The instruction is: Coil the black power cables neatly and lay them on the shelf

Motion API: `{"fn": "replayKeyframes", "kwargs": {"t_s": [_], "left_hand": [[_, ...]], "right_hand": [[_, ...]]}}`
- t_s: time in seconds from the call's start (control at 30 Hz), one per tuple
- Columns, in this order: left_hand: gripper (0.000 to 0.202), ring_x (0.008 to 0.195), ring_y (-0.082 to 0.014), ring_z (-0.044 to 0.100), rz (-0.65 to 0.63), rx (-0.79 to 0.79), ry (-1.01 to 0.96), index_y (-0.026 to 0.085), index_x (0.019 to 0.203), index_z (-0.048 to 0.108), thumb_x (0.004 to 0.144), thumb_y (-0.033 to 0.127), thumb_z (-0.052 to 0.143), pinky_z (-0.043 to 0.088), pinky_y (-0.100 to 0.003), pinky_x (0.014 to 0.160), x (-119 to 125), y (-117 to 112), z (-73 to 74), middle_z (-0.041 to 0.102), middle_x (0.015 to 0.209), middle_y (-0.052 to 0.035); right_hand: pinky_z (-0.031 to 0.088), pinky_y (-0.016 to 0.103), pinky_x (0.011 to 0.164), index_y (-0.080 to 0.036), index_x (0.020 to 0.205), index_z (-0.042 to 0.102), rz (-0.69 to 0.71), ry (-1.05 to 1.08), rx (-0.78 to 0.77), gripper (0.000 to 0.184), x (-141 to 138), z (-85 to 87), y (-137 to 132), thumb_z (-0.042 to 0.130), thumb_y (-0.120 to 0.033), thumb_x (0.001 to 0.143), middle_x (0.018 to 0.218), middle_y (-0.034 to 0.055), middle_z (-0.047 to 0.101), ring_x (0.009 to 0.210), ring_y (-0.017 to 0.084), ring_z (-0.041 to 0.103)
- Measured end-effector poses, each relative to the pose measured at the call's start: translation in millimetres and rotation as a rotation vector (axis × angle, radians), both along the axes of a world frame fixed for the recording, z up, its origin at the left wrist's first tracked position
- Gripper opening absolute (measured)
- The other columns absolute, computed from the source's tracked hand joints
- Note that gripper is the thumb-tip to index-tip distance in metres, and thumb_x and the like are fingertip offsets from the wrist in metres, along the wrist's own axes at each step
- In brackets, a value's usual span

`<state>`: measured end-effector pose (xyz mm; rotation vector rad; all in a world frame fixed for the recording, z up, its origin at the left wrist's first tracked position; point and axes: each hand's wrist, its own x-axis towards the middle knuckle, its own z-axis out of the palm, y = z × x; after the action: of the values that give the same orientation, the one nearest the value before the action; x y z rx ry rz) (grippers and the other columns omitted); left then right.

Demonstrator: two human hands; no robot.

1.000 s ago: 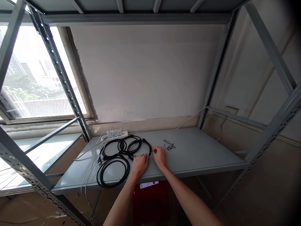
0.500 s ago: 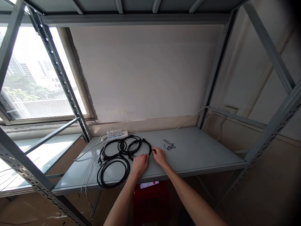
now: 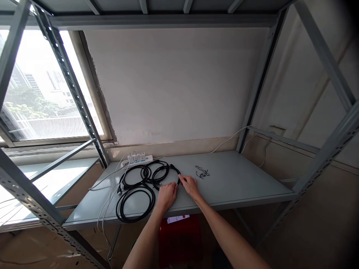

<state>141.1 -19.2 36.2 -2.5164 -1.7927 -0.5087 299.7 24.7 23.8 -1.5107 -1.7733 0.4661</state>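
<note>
Several coiled black cables (image 3: pixel 146 179) lie on a grey metal shelf (image 3: pixel 238 179). My left hand (image 3: pixel 167 194) rests on the near edge of the right-hand coil (image 3: pixel 165 173), fingers curled over the cable. My right hand (image 3: pixel 190 185) sits just right of that coil, its fingertips pinched at the cable's right side. What the fingertips pinch is too small to name. A larger coil (image 3: pixel 136 203) lies to the left, near the shelf's front edge.
A white power strip (image 3: pixel 137 158) with plugs sits at the back left, its white cords trailing off the front. A small tangle of black ties (image 3: pixel 202 173) lies right of my hands. A red box (image 3: pixel 179 239) stands under the shelf. Steel uprights frame both sides.
My right hand has slid a little left, closing onto the right edge of the coil. My left hand has barely moved.
</note>
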Motion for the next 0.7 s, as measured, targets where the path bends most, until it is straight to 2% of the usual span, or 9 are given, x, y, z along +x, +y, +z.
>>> {"fn": "replayKeyframes", "kwargs": {"t_s": [0.1, 0.23, 0.43, 0.57, 0.7], "left_hand": [[0.038, 0.086, -0.0222, 0.071, 0.014, 0.001, 0.003, 0.021, 0.093, 0.060, 0.108, 0.036, 0.029, 0.039, -0.030, 0.071, 0.3, -0.3, 0.3, 0.074, 0.095, -0.0066], [0.038, 0.085, -0.0222, 0.071, 0.016, 0.008, 0.003, 0.021, 0.094, 0.060, 0.108, 0.037, 0.028, 0.039, -0.030, 0.070, 0.4, -0.7, 1.0, 0.074, 0.094, -0.0063], [0.037, 0.087, -0.0219, 0.071, 0.023, -0.008, 0.023, 0.021, 0.094, 0.060, 0.108, 0.035, 0.028, 0.038, -0.031, 0.070, 0.7, -0.7, 1.2, 0.074, 0.096, -0.0064], [0.037, 0.086, -0.0219, 0.070, 0.022, -0.002, 0.027, 0.021, 0.094, 0.060, 0.108, 0.035, 0.028, 0.038, -0.030, 0.069, 0.4, 1.6, -2.0, 0.073, 0.096, -0.0066], [0.038, 0.085, -0.0227, 0.070, 0.027, -0.001, 0.030, 0.021, 0.095, 0.061, 0.108, 0.035, 0.028, 0.039, -0.030, 0.071, 0.1, 2.1, -3.5, 0.073, 0.094, -0.0075]], "right_hand": [[0.037, 0.031, 0.083, -0.022, 0.061, 0.058, -0.002, -0.003, 0.026, 0.049, 0.4, -1.4, -0.4, 0.046, -0.056, 0.095, 0.069, 0.0003, 0.067, 0.078, 0.019, 0.060], [0.038, 0.030, 0.082, -0.023, 0.064, 0.061, 0.021, 0.009, 0.032, 0.032, 1.3, -1.7, -0.5, 0.055, -0.043, 0.088, 0.073, -0.0011, 0.069, 0.079, 0.018, 0.062], [0.039, 0.029, 0.078, -0.023, 0.063, 0.062, 0.016, 0.076, 0.022, 0.026, 1.4, -2.8, 0.2, 0.054, -0.035, 0.085, 0.071, -0.0006, 0.069, 0.075, 0.018, 0.062], [0.040, 0.027, 0.071, -0.023, 0.069, 0.064, 0.016, 0.129, 0.060, 0.018, 3.4, -7.1, 1.0, 0.053, -0.030, 0.082, 0.074, 0.0005, 0.071, 0.072, 0.018, 0.062], [0.041, 0.027, 0.069, -0.022, 0.074, 0.064, 0.017, 0.135, 0.095, 0.025, 5.5, -10.7, 2.8, 0.048, -0.033, 0.089, 0.074, 0.0017, 0.070, 0.070, 0.018, 0.062]]}}
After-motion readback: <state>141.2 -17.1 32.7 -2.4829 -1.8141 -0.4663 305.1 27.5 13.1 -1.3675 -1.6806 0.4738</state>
